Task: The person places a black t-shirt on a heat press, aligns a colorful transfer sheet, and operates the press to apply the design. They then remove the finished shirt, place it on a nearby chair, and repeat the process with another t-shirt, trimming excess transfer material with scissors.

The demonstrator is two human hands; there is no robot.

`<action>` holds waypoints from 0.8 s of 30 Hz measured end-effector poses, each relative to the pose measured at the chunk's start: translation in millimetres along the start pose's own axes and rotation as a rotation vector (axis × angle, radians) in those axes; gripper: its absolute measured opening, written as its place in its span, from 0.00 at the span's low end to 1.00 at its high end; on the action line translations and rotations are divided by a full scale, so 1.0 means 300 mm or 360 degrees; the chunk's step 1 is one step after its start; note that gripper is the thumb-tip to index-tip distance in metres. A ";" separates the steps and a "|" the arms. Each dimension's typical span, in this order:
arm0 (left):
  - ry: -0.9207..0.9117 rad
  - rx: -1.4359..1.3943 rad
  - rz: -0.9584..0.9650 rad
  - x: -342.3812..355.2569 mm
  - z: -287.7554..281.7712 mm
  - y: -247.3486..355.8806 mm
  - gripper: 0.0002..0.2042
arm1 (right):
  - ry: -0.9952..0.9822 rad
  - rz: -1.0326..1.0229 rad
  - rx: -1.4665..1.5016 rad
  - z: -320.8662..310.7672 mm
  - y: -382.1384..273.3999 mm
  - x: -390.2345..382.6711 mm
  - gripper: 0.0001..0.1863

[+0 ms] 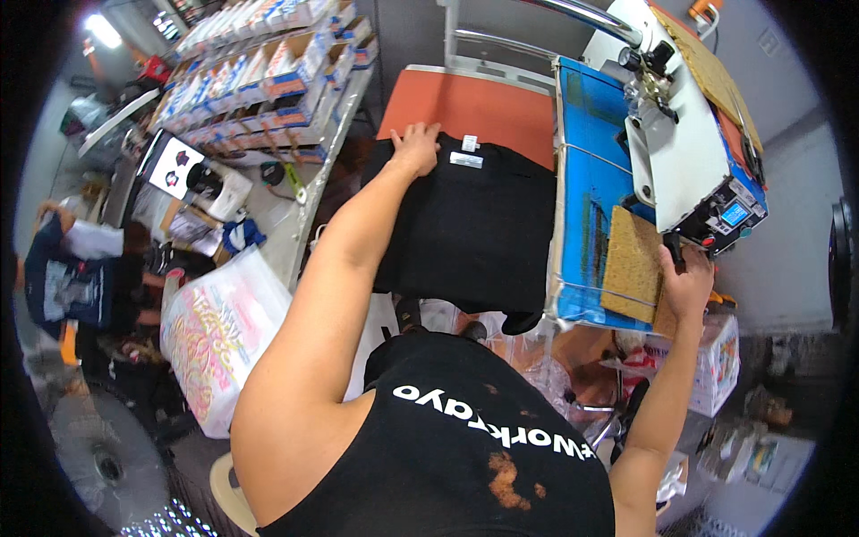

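Table [279,215]: pale top, one long edge running away from me, open cartons [282,72] stacked in tiers toward its far end.
Screen [170,168]: lit up, at the table's left side.
Light [104,30]: a bright white strip, high up past the table's far left.
Wall [796,224]: plain grey, well off to the table's right.
Fan [107,461]: big and round, on the table's near side, off to its left.
Seat [228,501]: beige curved edge, nearer me than the table.

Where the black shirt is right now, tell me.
The black shirt lies in the head view's upper middle, on the orange board, left of the blue board, the left hand on its upper edge.
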State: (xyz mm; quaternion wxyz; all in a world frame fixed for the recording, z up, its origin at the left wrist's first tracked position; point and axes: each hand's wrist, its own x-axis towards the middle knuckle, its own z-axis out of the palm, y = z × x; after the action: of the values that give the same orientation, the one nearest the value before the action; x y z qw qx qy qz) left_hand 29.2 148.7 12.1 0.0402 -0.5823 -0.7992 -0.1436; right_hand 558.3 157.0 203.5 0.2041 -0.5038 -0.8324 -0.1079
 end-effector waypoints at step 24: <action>-0.1312 -0.0514 0.0011 0.130 -0.067 0.030 0.06 | 0.0403 0.0571 -0.0194 0.088 0.356 -0.037 0.25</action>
State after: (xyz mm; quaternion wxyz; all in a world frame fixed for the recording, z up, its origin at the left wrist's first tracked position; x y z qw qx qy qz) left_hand 23.1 181.4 41.8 -0.3729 -0.5923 -0.7139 -0.0222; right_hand 650.9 208.5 172.0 0.2922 -0.6375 -0.6892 -0.1823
